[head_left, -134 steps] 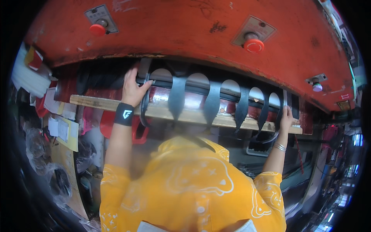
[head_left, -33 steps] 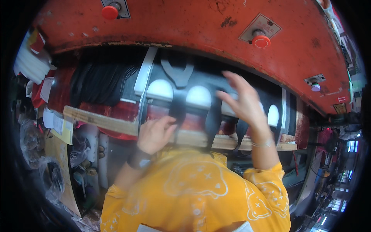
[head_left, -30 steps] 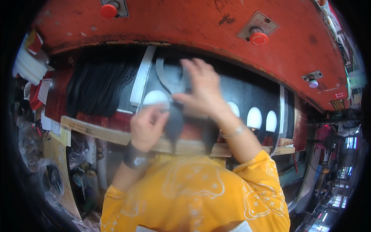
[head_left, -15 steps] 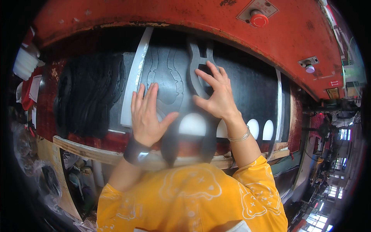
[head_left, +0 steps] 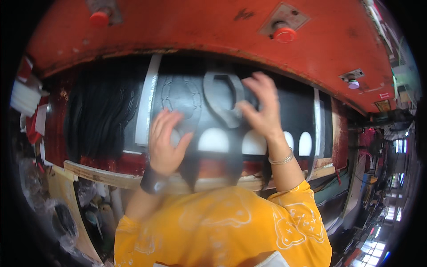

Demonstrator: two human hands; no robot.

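Note:
A grey ring-shaped frame with a dark opening, like a cutting die [head_left: 209, 95], lies on a black sheet [head_left: 289, 104]. My right hand [head_left: 263, 107] is just right of it, fingers and thumb apart and smeared by motion. Its thumb is close to the frame's right edge; whether it touches I cannot tell. Over the sheet, left of the frame, my left hand [head_left: 165, 142] has its fingers stretched out and its thumb spread, holding nothing. Cut outlines [head_left: 180, 91] show in the sheet between that hand and the frame.
White half-round shapes [head_left: 213, 141] line the sheet's near edge, and a white strip [head_left: 149, 100] borders its left. Further left lies black, ridged material [head_left: 100, 111]. An orange-red machine front [head_left: 191, 29] with a red push button [head_left: 283, 33] spans the far side. A wooden rail [head_left: 106, 172] runs nearest me.
The view has tilted, bringing more of the machine front into sight. My right hand has come off the frame to its right. The frame sits a little further left and looks turned.

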